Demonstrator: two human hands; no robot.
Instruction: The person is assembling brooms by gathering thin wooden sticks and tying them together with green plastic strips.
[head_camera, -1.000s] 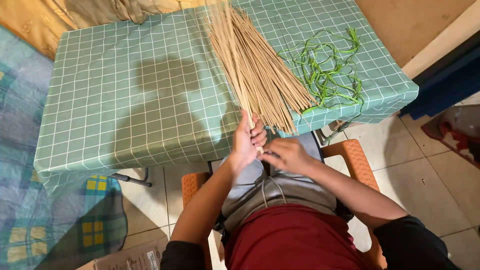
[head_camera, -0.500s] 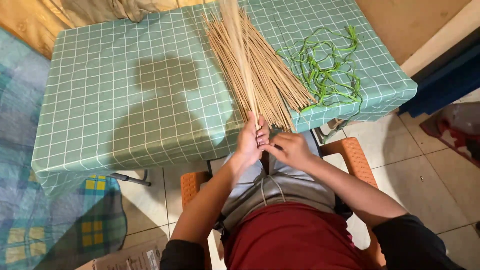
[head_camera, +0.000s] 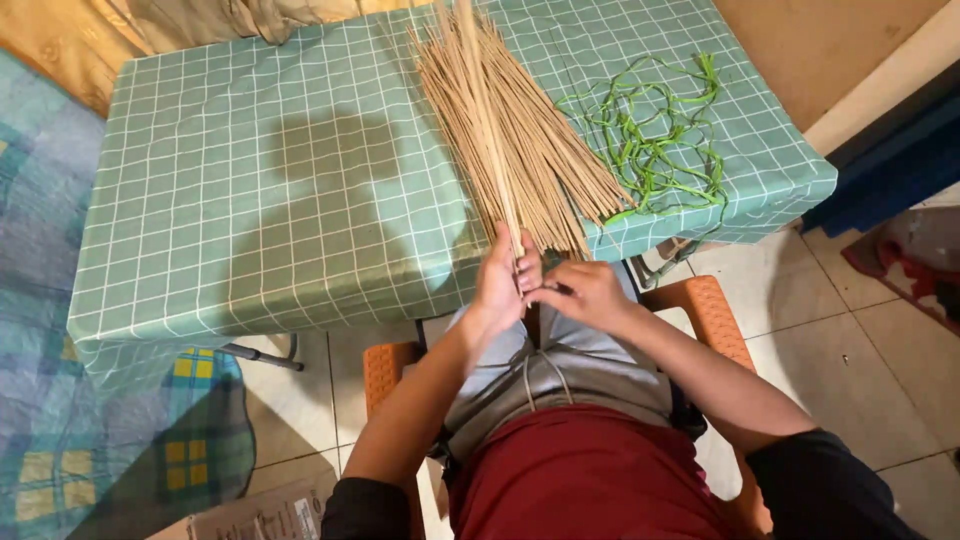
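A fan of several long tan sticks (head_camera: 515, 135) lies across the green checked tablecloth (head_camera: 270, 190), its ends hanging over the near edge. My left hand (head_camera: 503, 283) grips the lower end of one stick that runs up over the pile. My right hand (head_camera: 583, 293) is closed beside it, fingertips touching the left hand, pinching a small dark thing I cannot make out. Both hands hover just below the table edge, above my lap.
A tangle of green leaf strips (head_camera: 660, 130) lies on the table's right side. I sit on an orange plastic chair (head_camera: 712, 315). A patterned mat (head_camera: 60, 420) covers the floor at left, a cardboard box (head_camera: 255, 518) at bottom, tiled floor (head_camera: 870, 370) at right.
The hands stay together at the table edge; the held stick has shifted slightly and now points straighter up over the pile.
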